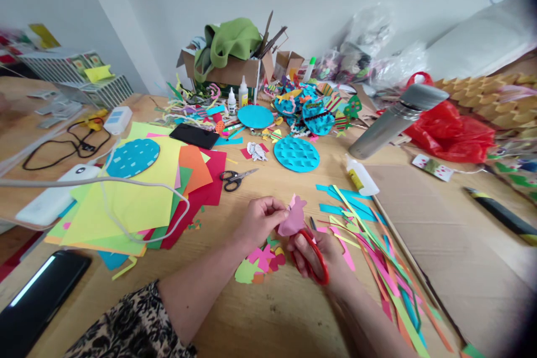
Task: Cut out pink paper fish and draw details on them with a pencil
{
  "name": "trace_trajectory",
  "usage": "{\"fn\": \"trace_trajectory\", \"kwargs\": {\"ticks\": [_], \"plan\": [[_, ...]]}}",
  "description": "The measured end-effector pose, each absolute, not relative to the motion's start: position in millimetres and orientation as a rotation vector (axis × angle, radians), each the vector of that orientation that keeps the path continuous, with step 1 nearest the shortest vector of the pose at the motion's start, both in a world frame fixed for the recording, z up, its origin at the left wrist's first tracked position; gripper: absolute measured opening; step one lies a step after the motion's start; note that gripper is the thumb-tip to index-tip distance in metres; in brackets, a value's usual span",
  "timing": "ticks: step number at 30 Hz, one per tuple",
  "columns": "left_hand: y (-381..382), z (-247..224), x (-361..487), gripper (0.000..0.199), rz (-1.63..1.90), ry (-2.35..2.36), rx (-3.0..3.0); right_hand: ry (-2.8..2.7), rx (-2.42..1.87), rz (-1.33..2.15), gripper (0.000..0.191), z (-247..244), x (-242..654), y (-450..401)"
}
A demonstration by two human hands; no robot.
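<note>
My left hand [262, 221] pinches a small piece of pinkish-purple paper [295, 217] with a partly shaped outline. Red-handled scissors [321, 263] sit in my right hand [331, 254], fingers through the loops. Their blades are mostly hidden behind the paper, so how far they are spread does not show. Below the hands, a small heap of cut paper shapes [263, 258] in pink, green and orange lies on the wooden table. Black-handled scissors [235, 178] rest beyond my left hand.
Coloured paper sheets [155, 201] and a phone [46, 291] lie at left. Paper strips [377, 251], a glue bottle [363, 176] and cardboard [440, 235] are at right. Farther back stand a steel flask [388, 126], a box [230, 70] and blue paper discs [297, 154].
</note>
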State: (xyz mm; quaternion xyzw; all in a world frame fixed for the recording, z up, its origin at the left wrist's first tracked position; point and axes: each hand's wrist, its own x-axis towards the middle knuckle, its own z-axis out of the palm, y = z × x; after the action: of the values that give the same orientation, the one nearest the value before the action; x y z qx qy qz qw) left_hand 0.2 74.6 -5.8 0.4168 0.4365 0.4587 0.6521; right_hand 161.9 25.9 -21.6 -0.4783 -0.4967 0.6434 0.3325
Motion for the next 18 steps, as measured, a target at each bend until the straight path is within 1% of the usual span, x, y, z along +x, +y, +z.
{"fn": "trace_trajectory", "kwargs": {"ticks": [18], "plan": [[74.9, -5.0, -0.4, 0.019, 1.036, 0.974, 0.92, -1.311, -1.261, 1.664, 0.041, -21.9, 162.5, 26.4]]}}
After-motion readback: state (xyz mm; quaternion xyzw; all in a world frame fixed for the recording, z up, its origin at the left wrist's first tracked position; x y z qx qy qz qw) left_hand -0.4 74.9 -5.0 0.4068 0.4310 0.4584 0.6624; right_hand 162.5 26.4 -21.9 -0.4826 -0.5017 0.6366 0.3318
